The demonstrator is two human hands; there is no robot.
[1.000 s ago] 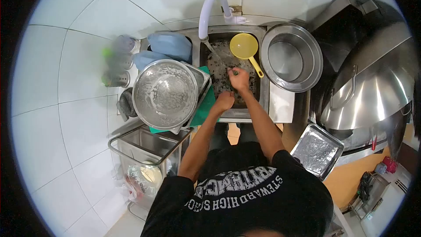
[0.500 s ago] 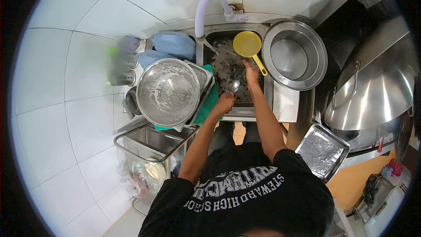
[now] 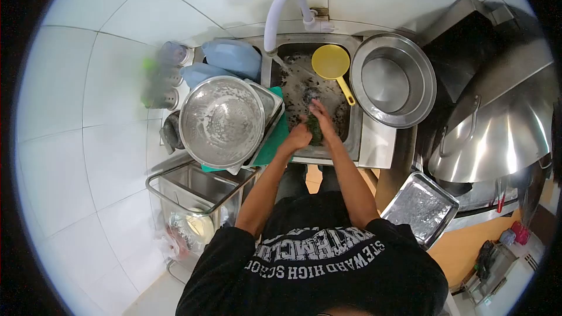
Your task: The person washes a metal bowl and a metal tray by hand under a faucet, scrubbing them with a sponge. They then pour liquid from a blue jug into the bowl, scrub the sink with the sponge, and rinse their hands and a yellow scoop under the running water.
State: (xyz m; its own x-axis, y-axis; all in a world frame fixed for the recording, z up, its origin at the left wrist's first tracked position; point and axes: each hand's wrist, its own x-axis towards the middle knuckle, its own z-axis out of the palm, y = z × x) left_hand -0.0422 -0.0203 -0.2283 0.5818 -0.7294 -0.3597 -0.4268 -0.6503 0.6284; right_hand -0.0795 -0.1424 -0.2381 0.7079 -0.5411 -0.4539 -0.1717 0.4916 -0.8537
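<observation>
Over the sink [image 3: 355, 134], my left hand [image 3: 299, 138] is closed around a metal spoon's handle; the spoon itself is mostly hidden or blurred now. Close beside it, my right hand [image 3: 322, 120] is curled round what looks like a dark green scouring pad [image 3: 316, 131], partly covered by the palm. Murky water with dark bits fills the sink bottom. A yellow dipper [image 3: 331, 62] lies at the sink's right side, its handle pointing toward me. Water runs from the curved white faucet [image 3: 271, 23] at the upper left of the basin.
A large steel basin [image 3: 222, 123] rests on stacked trays and a green board [image 3: 273, 148] at left. Blue jugs [image 3: 231, 58] stand behind it. A deep steel pot [image 3: 386, 79] sits right of the sink. Further right are a metal tray [image 3: 422, 208] and a big domed lid [image 3: 497, 146].
My left hand has turned the spoon, whose bowl no longer shows plainly. My right hand has moved down and left from beside the dipper's handle, close to my left hand.
</observation>
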